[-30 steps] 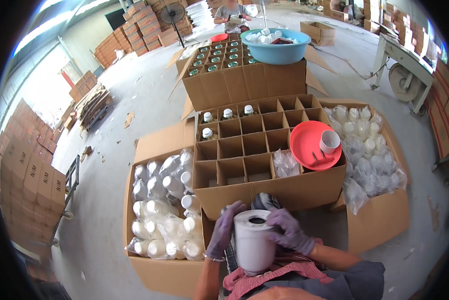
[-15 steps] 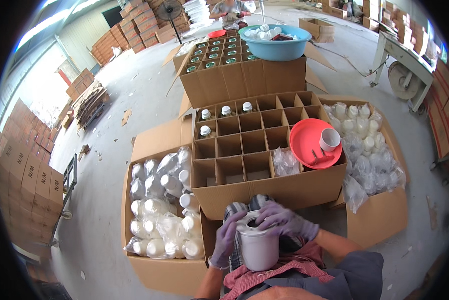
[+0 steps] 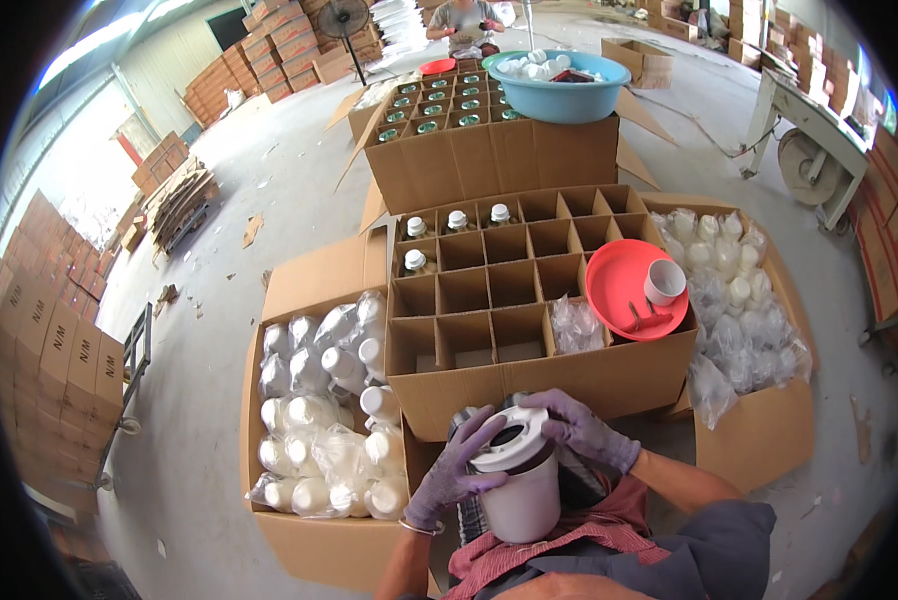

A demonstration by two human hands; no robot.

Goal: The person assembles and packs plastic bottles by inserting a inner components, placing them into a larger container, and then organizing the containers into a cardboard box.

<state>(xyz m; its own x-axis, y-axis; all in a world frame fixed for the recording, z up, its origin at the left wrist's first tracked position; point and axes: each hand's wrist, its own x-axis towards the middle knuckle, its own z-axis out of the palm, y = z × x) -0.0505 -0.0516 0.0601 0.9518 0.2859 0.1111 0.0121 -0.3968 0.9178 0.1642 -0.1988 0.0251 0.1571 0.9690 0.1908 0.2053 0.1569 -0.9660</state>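
Observation:
A light grey round canister (image 3: 524, 505) stands upright on my lap. Its white ring-shaped lid (image 3: 532, 430), with a wide dark opening in the middle, sits tilted on top, and a dark gap shows between lid and body. In a purple glove, my left hand (image 3: 457, 472) grips the lid's left side, thumb and fingers spread along the rim. My right hand (image 3: 591, 432), gloved alike, holds the lid's far right edge with bent fingers. What lies inside the canister is too dark to make out.
Ahead stands a divided carton (image 3: 539, 385) with several white-capped bottles and a red plate (image 3: 609, 290) bearing a white cup (image 3: 664, 282). Open boxes of bagged white bottles flank it, left (image 3: 319, 425) and right (image 3: 739, 290). Behind are a blue basin (image 3: 569, 98) and a seated person (image 3: 463, 28).
The lid has tilted and risen at one side, opening a dark gap above the body. My left hand has shifted right and lower along the rim; my right hand has moved slightly up.

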